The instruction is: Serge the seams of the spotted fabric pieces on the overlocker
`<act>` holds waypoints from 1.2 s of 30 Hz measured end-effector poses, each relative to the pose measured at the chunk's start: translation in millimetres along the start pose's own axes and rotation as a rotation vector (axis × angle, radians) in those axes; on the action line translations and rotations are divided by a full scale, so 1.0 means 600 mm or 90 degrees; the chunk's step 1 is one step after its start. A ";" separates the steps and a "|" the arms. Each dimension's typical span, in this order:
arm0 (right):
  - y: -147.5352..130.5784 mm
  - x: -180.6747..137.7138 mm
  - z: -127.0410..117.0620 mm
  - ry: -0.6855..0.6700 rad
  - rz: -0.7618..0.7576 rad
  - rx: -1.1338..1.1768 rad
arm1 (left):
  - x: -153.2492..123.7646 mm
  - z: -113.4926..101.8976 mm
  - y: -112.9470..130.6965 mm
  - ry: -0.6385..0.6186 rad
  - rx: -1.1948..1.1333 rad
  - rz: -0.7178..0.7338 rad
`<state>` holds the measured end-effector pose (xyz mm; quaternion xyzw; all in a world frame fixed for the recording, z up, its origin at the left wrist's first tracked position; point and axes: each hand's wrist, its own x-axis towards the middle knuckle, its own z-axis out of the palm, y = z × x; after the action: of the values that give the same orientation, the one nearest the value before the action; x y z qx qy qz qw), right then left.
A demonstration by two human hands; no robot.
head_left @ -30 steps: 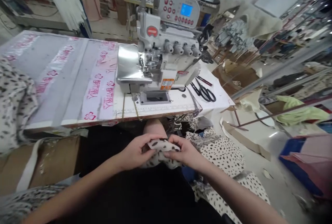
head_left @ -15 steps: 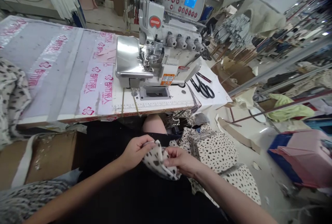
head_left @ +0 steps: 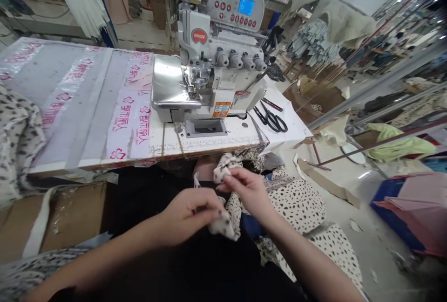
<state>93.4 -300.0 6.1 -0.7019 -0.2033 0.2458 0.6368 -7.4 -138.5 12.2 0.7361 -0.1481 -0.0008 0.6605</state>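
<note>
Over my lap, both hands grip a cream fabric piece with dark spots [head_left: 224,227]. My left hand [head_left: 192,213] pinches its lower part between thumb and fingers, slightly blurred. A bunched upper part sits in the fingertips of my right hand [head_left: 246,190], higher and to the right. More spotted fabric [head_left: 296,202] hangs beside my right forearm, over my leg and toward the floor. In front of my hands stands an overlock sewing machine [head_left: 209,69] with a shiny metal plate [head_left: 169,80]; neither hand touches it.
Black scissors [head_left: 274,119] lie on the white table right of the machine. Spotted cloth [head_left: 17,139] is heaped at the table's left end. A cardboard box [head_left: 77,213] stands below it on the left. A pink and blue bin [head_left: 412,209] is at the right.
My right hand has lifted its part of the fabric up and away from my left hand. The left hand has turned, with the cloth now hanging below its fingers. The view has shifted slightly.
</note>
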 end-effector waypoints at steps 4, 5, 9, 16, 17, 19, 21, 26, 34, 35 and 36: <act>0.002 -0.027 0.032 -0.061 -0.037 -0.113 | 0.004 -0.002 -0.027 0.233 0.097 -0.088; 0.002 -0.031 0.033 -0.068 -0.049 -0.141 | 0.003 -0.002 -0.033 0.250 0.094 -0.101; 0.004 -0.034 0.034 -0.057 -0.074 -0.179 | -0.002 0.002 -0.045 0.254 0.034 -0.138; 0.012 -0.033 0.041 -0.044 -0.122 -0.220 | -0.001 0.009 -0.051 0.290 -0.042 -0.079; 0.012 -0.034 0.041 -0.046 -0.122 -0.223 | -0.001 0.009 -0.051 0.288 -0.053 -0.076; 0.012 -0.035 0.040 -0.048 -0.120 -0.222 | -0.002 0.008 -0.051 0.276 -0.078 -0.087; 0.010 -0.035 0.040 -0.052 -0.118 -0.216 | -0.003 0.008 -0.052 0.265 -0.076 -0.113; 0.009 -0.032 0.043 -0.053 -0.098 -0.187 | -0.001 0.000 -0.052 0.201 0.191 -0.049; 0.036 -0.030 0.045 -0.091 -0.052 -0.252 | 0.017 -0.069 0.015 0.355 0.365 0.108; 0.036 -0.028 0.044 -0.100 -0.066 -0.274 | 0.018 -0.081 0.029 0.376 0.373 0.119; 0.034 -0.026 0.042 -0.110 -0.083 -0.290 | 0.019 -0.092 0.042 0.389 0.383 0.130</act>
<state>65.0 -291.7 -14.2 -0.7891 -0.3522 0.2109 0.4570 9.0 -89.5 46.2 0.8435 -0.0112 0.3253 0.4272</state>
